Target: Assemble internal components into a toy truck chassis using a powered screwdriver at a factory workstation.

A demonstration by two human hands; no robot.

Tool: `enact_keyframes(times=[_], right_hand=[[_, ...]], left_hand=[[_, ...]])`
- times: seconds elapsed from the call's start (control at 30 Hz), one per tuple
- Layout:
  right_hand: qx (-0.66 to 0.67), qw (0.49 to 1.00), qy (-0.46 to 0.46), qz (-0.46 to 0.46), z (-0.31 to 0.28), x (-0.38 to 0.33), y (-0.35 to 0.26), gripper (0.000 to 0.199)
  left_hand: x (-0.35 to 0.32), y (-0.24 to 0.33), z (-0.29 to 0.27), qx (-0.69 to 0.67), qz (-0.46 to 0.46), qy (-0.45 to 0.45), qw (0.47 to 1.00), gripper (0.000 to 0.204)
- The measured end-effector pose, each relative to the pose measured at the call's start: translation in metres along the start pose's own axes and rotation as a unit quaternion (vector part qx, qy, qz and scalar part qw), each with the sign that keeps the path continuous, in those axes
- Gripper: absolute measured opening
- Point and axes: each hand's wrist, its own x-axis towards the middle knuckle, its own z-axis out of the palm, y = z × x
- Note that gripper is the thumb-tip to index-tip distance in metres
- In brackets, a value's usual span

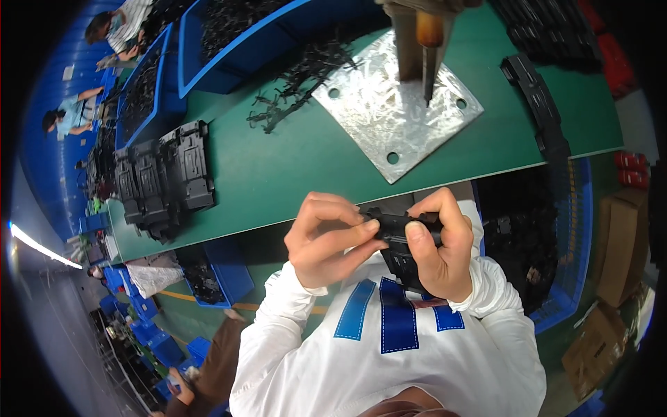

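Note:
Close to my chest, just off the table's near edge, I hold a black moulded plastic part [399, 243]. My right hand [445, 247] is closed round its right side, the thumb pressed on top. At the part's upper left end, my left hand [330, 240] pinches with thumb and fingers. Whether a smaller piece sits in that pinch is hidden. Beyond my hands a square metal plate [375, 125] with round holes lies on the green table [271, 181]. Above the plate stands a post with a pointed metal tool [429, 69] on an orange handle.
Thin black strips [299, 87] lie left of the plate, before a blue bin [208, 80]. Stacked black parts [163, 177] stand at the table's left; one long black part [538, 108] lies at the right. A blue crate [580, 243] and cardboard box [622, 243] stand at lower right.

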Motion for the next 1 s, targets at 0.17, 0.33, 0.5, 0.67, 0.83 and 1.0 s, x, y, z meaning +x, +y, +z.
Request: enact_keyframes(times=[0.17,0.33,0.5,0.67,0.83,1.0], right_hand=[[-0.007,0.999,0.035,0.028,0.003,-0.003,0.004,0.015],[-0.059,0.997,0.033,0.029,0.001,-0.004,0.014,0.026],[-0.069,0.997,0.031,-0.001,0.006,0.003,0.021,0.032],[-0.1,0.994,-0.02,-0.03,0.01,0.014,0.032,0.024],[-0.072,0.994,-0.068,-0.041,0.018,0.02,0.035,0.028],[-0.074,0.993,-0.084,-0.034,0.02,0.022,0.032,0.034]], left_hand=[[0.0,0.006,-0.005,0.008,-0.035,-0.001,0.999,0.033],[-0.007,0.009,-0.011,-0.09,-0.056,0.035,0.994,0.022],[-0.021,0.012,-0.001,-0.207,-0.115,0.119,0.964,0.017],[-0.03,0.003,-0.012,-0.356,-0.21,0.07,0.908,0.029],[-0.031,-0.003,-0.029,-0.481,-0.237,0.043,0.843,0.057],[-0.032,-0.01,-0.025,-0.426,-0.198,-0.01,0.883,0.035]])
